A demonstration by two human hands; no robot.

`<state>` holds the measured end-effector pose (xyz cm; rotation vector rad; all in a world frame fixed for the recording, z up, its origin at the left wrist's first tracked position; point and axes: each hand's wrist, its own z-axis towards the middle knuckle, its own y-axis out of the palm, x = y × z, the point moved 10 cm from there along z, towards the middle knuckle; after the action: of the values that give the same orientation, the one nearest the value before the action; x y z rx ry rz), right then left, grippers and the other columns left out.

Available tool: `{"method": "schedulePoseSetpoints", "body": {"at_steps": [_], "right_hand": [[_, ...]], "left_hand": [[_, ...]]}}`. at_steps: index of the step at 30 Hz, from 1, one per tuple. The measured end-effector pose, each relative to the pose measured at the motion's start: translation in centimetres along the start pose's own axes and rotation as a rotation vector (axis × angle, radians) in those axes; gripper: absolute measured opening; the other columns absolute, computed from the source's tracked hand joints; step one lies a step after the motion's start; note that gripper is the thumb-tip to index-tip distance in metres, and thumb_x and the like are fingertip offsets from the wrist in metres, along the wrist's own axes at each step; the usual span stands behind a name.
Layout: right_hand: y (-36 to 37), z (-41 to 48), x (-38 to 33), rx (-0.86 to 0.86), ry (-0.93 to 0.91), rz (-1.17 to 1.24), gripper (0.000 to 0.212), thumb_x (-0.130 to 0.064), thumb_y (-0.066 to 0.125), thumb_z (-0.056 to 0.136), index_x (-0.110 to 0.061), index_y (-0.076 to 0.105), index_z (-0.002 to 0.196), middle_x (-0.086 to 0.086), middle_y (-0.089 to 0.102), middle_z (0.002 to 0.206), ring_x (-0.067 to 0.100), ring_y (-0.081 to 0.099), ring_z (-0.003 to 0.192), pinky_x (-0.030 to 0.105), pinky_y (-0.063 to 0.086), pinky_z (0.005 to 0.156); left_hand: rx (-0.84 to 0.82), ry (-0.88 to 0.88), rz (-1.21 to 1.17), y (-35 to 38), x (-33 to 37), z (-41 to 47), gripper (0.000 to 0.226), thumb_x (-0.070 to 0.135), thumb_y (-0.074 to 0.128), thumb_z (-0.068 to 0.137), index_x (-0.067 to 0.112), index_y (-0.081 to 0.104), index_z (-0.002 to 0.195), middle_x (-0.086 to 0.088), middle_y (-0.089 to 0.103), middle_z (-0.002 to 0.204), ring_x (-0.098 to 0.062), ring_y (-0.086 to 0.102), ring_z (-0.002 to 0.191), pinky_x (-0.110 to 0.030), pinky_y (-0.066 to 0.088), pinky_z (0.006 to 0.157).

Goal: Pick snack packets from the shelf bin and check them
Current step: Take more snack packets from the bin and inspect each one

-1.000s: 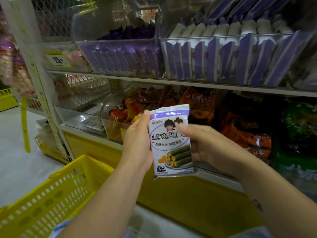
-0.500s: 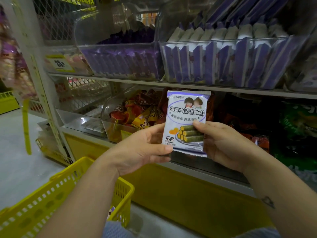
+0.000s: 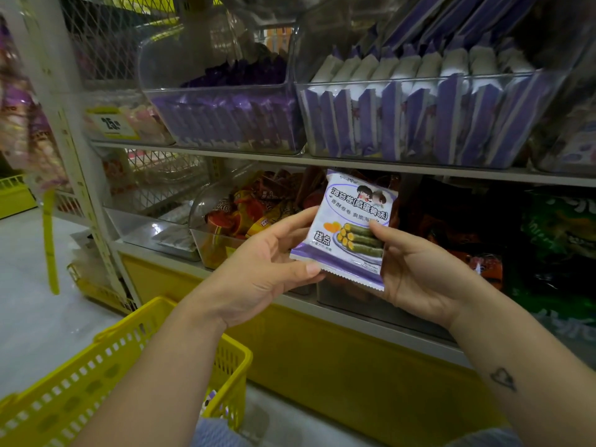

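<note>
Snack packet (image 3: pixel 351 227), white and purple with green rolls printed on it, is held upright between both hands. The left hand (image 3: pixel 258 269) pinches its lower left corner, and the right hand (image 3: pixel 416 272) grips its right side, thumb on the front. Just behind the left hand is a clear bin (image 3: pixel 209 250) of orange packets (image 3: pixel 232 217). Above the hands is an upper bin (image 3: pixel 387 81), and below the left forearm a yellow basket (image 3: pixel 96 382).

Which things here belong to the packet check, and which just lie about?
Job: white-and-purple foil snack packet; left hand and right hand holding it; clear plastic shelf bin of matching packets.
Lying about: orange-red snack packets, green snack bags, yellow price tag.
</note>
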<state>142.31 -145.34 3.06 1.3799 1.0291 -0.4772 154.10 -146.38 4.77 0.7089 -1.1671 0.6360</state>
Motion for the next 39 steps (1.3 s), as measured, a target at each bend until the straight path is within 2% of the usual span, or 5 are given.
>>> {"method": "schedulePoseSetpoints", "body": {"at_steps": [5,11,20,31,39], "right_hand": [[-0.1,0.1,0.0,0.030,-0.040,-0.017,0.033,-0.025,0.059,0.079,-0.001,0.071,0.099,0.021,0.071,0.107,0.029,0.073,0.089,0.042,0.061,0.074],[-0.3,0.2,-1.5,0.092,-0.269,-0.324,0.034,-0.029,0.059,0.088,-0.019,0.061,0.121,0.004,0.074,0.107,0.021,0.073,0.092,0.033,0.061,0.071],[1.3,0.5,-0.9,0.022,-0.341,-0.526,0.046,-0.048,0.054,0.082,-0.033,0.057,0.125,-0.004,0.072,0.109,0.015,0.072,0.088,0.033,0.058,0.078],[-0.9,0.7,-2.1,0.106,-0.364,-0.404,0.063,-0.021,0.068,0.077,-0.021,0.044,0.136,0.002,0.073,0.108,0.020,0.072,0.096,0.032,0.060,0.071],[-0.5,-0.1,-2.9,0.131,-0.470,-0.776,0.051,-0.007,0.070,0.083,-0.040,0.049,0.116,-0.002,0.068,0.111,0.009,0.069,0.097,0.032,0.060,0.078]], "left_hand": [[0.124,0.030,0.114,-1.6,0.2,-0.1,0.069,-0.001,0.070,0.079,0.034,0.051,0.135,0.005,0.061,0.132,-0.012,0.067,0.104,-0.023,0.055,0.079],[0.431,0.267,0.967,-0.5,2.4,-0.8,0.048,-0.001,0.055,0.093,0.033,0.060,0.126,0.013,0.040,0.142,0.003,0.037,0.129,-0.002,0.029,0.101],[0.260,0.108,0.367,0.8,-0.5,0.7,0.061,0.051,0.048,0.090,0.036,0.034,0.148,0.015,0.044,0.146,0.000,0.043,0.132,-0.026,0.039,0.108],[0.052,-0.056,-0.084,2.8,-2.1,0.4,0.042,0.007,0.049,0.094,0.024,0.050,0.132,-0.006,0.067,0.125,-0.023,0.065,0.112,-0.034,0.057,0.087],[0.468,0.127,0.081,-2.4,-0.1,0.0,0.044,0.012,0.063,0.090,0.034,0.050,0.126,0.008,0.067,0.116,-0.006,0.067,0.102,-0.028,0.057,0.078]]}}
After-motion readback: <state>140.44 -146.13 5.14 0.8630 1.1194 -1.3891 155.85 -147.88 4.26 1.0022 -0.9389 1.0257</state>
